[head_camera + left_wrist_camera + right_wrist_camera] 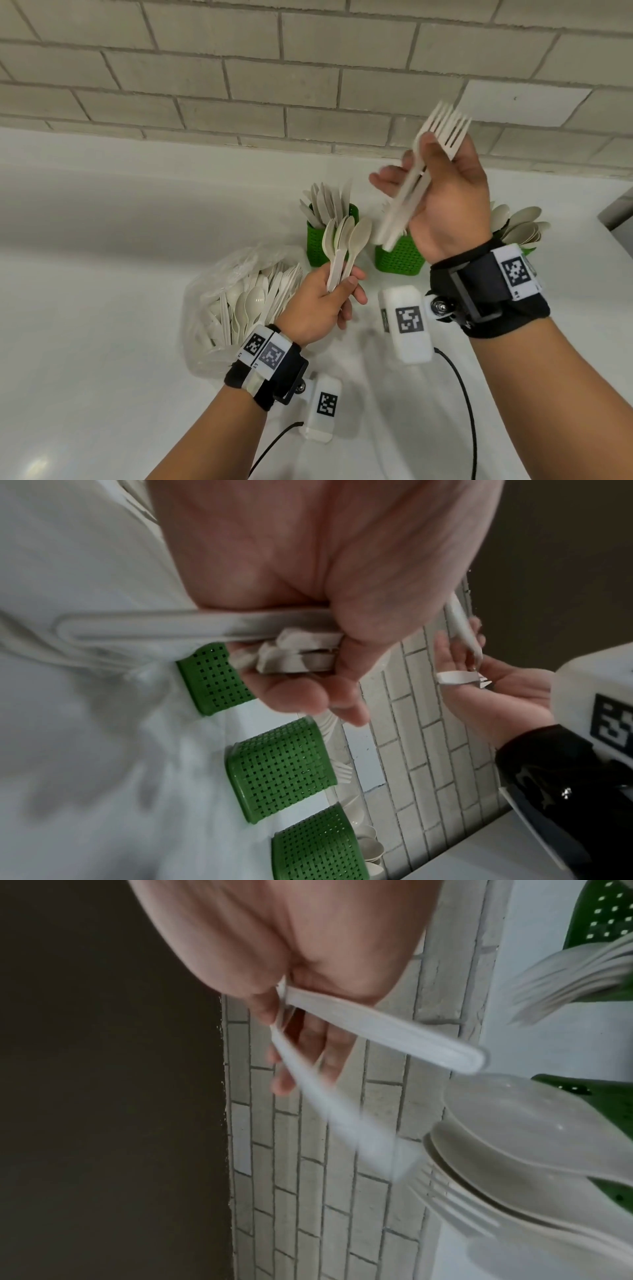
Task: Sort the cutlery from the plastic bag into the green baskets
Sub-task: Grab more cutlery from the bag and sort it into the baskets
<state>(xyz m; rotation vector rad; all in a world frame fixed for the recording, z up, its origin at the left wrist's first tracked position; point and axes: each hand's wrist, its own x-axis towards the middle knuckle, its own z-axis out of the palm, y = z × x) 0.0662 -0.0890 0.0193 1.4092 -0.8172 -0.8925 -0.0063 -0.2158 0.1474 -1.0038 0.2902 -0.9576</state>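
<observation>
My left hand (pixel 342 291) grips the handles of three white spoons (pixel 347 240), bowls up, just right of the clear plastic bag (pixel 219 277) of mixed white cutlery. My right hand (pixel 407 164) is raised above the middle green basket (pixel 399 260), its thumb pinching a small bunch of white forks (pixel 445 128), tines up. The left wrist view shows the spoon handles (pixel 298 653) in my fist and three green baskets (pixel 284 767) in a row. In the right wrist view the fork handles (pixel 377 1031) fan out, one blurred.
The left green basket (pixel 315 240) holds knives; spoons (pixel 520 222) stand in the right basket, mostly hidden behind my right wrist. All sit on a white counter (pixel 102 308) against a grey brick wall (pixel 239 68). Black cables (pixel 466 394) trail near me.
</observation>
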